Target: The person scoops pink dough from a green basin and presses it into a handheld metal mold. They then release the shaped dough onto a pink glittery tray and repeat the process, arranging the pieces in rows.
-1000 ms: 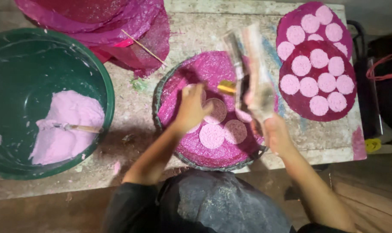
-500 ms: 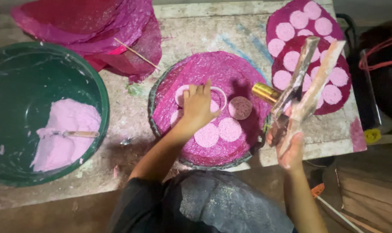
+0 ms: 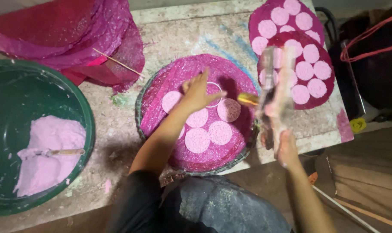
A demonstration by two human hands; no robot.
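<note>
A round tray lined with pink mesh [image 3: 178, 73] lies in the middle of the table and carries several pale pink discs [image 3: 220, 132]. My left hand [image 3: 198, 92] reaches over it with fingers spread, fingertips resting on a thin white ring mould [image 3: 216, 103] near the tray's far side. At the tray's right edge, my right hand [image 3: 285, 149] grips a long pale tool [image 3: 275, 86], blurred by motion and raised upright. A yellow piece [image 3: 247, 99] juts from the tool toward the tray.
A green basin [image 3: 15, 86] at left holds pink batter [image 3: 49, 151] with a stick [image 3: 64, 152] lying in it. Pink mesh sheets [image 3: 75, 30] are piled at the back left. Two mesh trays with discs [image 3: 299, 56] sit at right, beside a dark bag [image 3: 368, 64].
My right hand has swung the tool from above the middle tray out to its right edge. My left hand has shifted toward the ring mould at the tray's far side.
</note>
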